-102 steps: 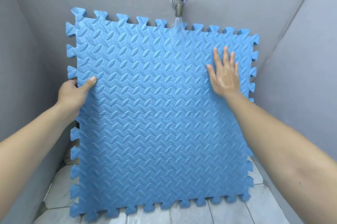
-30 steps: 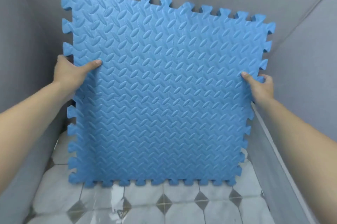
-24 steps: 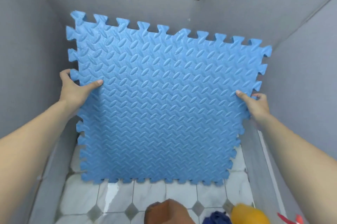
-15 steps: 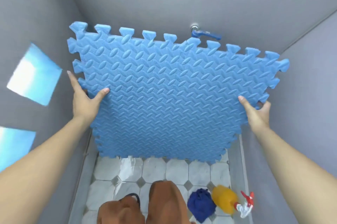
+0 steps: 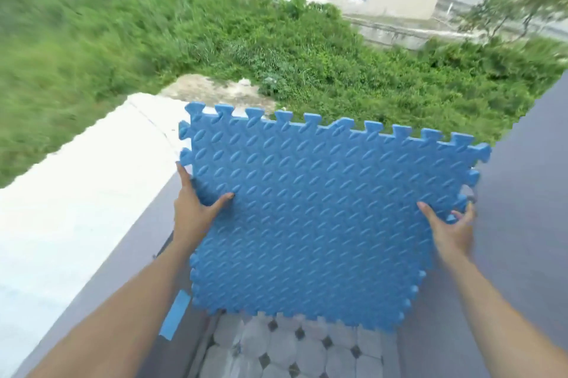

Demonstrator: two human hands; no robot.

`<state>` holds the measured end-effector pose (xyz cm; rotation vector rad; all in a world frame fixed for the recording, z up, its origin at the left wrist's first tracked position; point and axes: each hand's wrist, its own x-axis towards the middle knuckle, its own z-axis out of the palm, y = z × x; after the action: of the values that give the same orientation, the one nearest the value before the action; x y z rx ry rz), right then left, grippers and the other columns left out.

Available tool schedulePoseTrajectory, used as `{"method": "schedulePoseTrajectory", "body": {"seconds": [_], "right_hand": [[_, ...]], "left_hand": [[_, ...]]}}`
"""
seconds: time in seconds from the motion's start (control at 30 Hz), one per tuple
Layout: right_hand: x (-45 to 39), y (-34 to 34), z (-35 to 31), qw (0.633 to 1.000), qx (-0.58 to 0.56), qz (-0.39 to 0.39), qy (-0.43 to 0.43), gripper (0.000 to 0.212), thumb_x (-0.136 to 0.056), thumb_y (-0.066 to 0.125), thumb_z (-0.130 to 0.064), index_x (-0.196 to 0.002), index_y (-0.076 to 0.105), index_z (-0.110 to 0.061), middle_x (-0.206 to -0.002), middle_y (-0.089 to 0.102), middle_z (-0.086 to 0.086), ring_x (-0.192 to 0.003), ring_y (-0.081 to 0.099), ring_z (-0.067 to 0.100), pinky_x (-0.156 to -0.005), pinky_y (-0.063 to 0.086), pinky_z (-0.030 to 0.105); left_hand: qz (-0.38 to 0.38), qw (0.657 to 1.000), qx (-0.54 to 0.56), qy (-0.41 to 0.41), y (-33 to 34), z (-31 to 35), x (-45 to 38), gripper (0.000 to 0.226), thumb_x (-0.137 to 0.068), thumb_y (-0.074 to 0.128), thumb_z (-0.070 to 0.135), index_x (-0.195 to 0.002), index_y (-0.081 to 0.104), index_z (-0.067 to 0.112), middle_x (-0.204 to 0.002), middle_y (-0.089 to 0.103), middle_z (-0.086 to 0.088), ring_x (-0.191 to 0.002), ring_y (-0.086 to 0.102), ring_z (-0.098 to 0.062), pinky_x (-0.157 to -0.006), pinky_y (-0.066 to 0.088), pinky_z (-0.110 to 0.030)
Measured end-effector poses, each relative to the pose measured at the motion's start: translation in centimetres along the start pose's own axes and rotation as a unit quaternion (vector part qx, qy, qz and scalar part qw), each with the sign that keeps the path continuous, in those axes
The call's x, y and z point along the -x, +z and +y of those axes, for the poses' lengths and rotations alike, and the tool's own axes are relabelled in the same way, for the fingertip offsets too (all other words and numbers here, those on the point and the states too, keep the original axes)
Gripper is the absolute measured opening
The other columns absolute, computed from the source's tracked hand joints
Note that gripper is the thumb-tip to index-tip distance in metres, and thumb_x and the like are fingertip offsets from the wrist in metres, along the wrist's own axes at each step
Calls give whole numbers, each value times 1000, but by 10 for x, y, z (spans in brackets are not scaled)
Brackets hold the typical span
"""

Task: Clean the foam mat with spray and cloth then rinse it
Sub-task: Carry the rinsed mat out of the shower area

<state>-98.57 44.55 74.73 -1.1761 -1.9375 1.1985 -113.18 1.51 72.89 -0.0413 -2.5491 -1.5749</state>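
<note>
Two hands clamp the foam mat (image 5: 322, 208): left hand (image 5: 196, 211) grips its left edge, right hand (image 5: 450, 230) its right edge, mat raised between them.

Mat (image 5: 322, 218) held between left hand (image 5: 193, 214) and right hand (image 5: 451, 233), above tiled floor (image 5: 292, 350); vegetation (image 5: 276, 48) apparently behind.
</note>
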Motion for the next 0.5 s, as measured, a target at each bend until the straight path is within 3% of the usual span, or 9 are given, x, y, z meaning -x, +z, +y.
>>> {"method": "schedulePoseTrajectory", "body": {"seconds": [0.07, 0.2, 0.37, 0.5], "right_hand": [[4, -1, -22, 999, -18, -14, -40, 81, -71, 84, -35, -137, 40, -16, -109, 51, -3, -103, 55, 22, -96, 43, 40], [16, 12, -56, 993, -51, -89, -58, 71, -77, 80, -27, -133, 41, -11, -107, 52, 2, -100, 53, 18, -83, 35, 26], [42, 47, -86, 973, -44, -206, -92, 79, -73, 81, -41, -135, 37, -19, -126, 56, 9, -114, 56, 31, -93, 39, 37], [82, 85, -111, 941, -43, -312, -127, 91, -68, 82, -50, -140, 32, -24, -130, 54, 9, -120, 53, 31, -102, 40, 45]], "left_hand": [[27, 999, -17, 6, -27, 20, 6, 134, -61, 86, 48, -148, -16, 38, -142, 44, 11, -127, 48, -14, -104, 41, -40], [100, 991, -87, -15, -77, 32, 35, 140, -54, 82, 61, -149, -16, 30, -142, 51, -5, -123, 52, -35, -101, 41, -48], [203, 971, -114, -59, -133, 21, 105, 134, -60, 84, 54, -148, -15, 33, -146, 46, -1, -126, 50, -36, -104, 37, -49], [286, 943, -119, -121, -178, 6, 180, 133, -58, 80, 62, -147, -16, 39, -145, 48, -1, -126, 49, -37, -104, 39, -51]]}}
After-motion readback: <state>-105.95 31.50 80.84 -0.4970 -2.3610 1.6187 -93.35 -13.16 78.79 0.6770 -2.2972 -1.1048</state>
